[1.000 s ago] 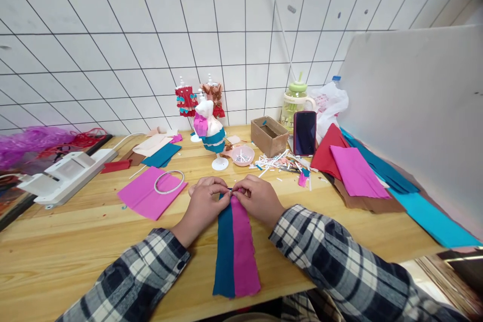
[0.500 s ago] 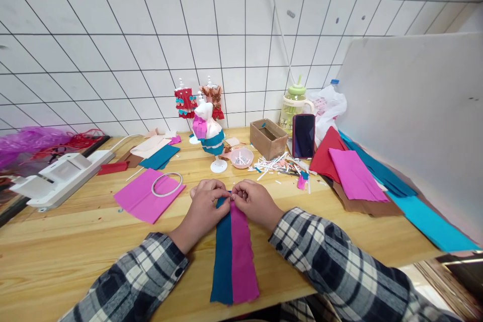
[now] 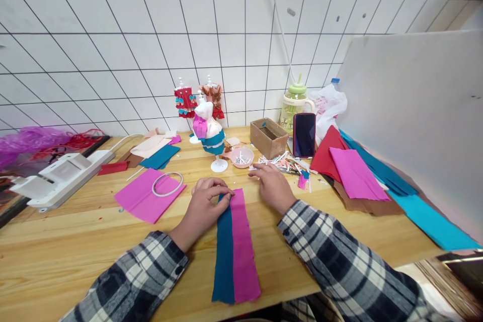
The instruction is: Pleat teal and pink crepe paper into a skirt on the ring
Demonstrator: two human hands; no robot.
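Observation:
Two long strips lie side by side on the wooden table, a teal crepe paper strip (image 3: 224, 256) and a magenta crepe paper strip (image 3: 244, 249). My left hand (image 3: 206, 204) pinches the teal strip at its far end, beside the seam between the two. My right hand (image 3: 274, 186) is off the strips, fingers stretched forward over the table near the pile of white paper scraps (image 3: 279, 162); nothing shows in it. A small pink dish (image 3: 242, 157) with white bits stands just beyond those fingertips. Behind it is a small dress form (image 3: 211, 131) in white, pink and teal paper.
A magenta sheet (image 3: 141, 196) with a white ring (image 3: 167, 194) lies left, by a white power strip (image 3: 68, 178). A cardboard box (image 3: 268, 141), a phone (image 3: 304, 136) and a green-lidded bottle (image 3: 294, 103) stand behind. Folded coloured papers (image 3: 356, 173) lie right.
My right hand has let go of the strips' far end and moved right and forward, its fingers extending. My left hand stays where it was.

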